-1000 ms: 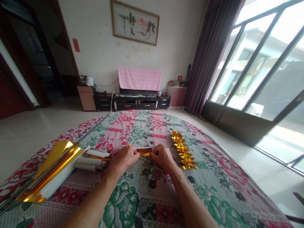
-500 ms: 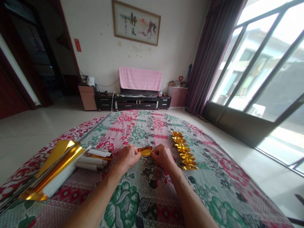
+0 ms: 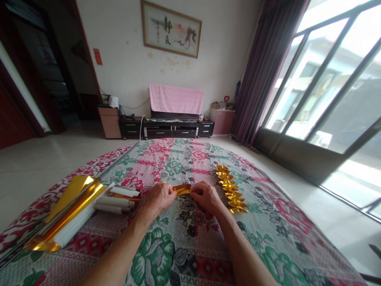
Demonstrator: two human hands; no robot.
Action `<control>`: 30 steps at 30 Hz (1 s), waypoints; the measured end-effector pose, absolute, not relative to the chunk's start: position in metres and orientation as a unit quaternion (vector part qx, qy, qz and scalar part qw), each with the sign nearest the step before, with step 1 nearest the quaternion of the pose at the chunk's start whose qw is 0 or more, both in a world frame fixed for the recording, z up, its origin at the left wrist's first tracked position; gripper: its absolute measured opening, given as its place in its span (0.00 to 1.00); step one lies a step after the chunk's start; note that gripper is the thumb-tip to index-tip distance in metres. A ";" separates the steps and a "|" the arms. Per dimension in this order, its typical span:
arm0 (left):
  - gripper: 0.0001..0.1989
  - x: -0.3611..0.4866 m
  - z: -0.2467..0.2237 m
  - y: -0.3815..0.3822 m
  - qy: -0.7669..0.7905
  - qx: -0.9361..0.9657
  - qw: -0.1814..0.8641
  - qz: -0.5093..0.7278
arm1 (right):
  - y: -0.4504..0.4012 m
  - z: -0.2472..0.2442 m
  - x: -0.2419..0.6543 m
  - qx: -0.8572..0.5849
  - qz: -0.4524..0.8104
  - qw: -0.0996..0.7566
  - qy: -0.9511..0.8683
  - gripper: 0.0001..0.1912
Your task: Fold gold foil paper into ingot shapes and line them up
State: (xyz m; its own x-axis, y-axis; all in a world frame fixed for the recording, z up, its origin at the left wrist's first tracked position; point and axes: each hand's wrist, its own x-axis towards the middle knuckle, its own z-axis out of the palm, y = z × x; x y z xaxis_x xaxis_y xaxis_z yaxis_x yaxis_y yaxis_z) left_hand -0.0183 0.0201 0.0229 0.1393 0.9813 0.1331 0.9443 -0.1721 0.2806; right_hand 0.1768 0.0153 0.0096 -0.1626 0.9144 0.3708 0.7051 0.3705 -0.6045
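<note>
Pinching the gold strip (image 3: pixel 182 190) at both ends, left hand (image 3: pixel 160 196) and right hand (image 3: pixel 206 195): fingertips together, earlier white edge now hidden! Framed picture (image 3: pixel 172 29) reads "静".

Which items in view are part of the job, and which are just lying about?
Likely in the job:
- gold strip, left hand pinching one end, right hand at the other
- folded gold pieces
- gold sheets

Just about:
- pink cloth
- framed picture
- curtain
</note>
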 end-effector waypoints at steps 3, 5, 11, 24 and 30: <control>0.11 -0.021 0.020 0.023 0.638 0.753 0.075 0.145 | 0.016 0.009 0.177 -0.522 0.156 0.357 -0.759 0.03; 0.11 -0.022 0.018 0.025 0.631 0.757 0.076 0.149 | 0.015 0.010 0.177 -0.518 0.164 0.352 -0.762 0.04; 0.11 -0.026 0.018 0.026 0.618 0.768 0.072 0.148 | 0.012 0.016 0.178 -0.519 0.179 0.327 -0.770 0.05; 0.10 -0.026 0.019 0.026 0.616 0.769 0.075 0.155 | 0.013 0.020 0.166 -0.589 0.138 0.287 -0.743 0.08; 0.10 -0.024 0.022 0.025 0.624 0.760 0.082 0.160 | 0.016 0.018 0.166 -0.599 0.128 0.269 -0.744 0.06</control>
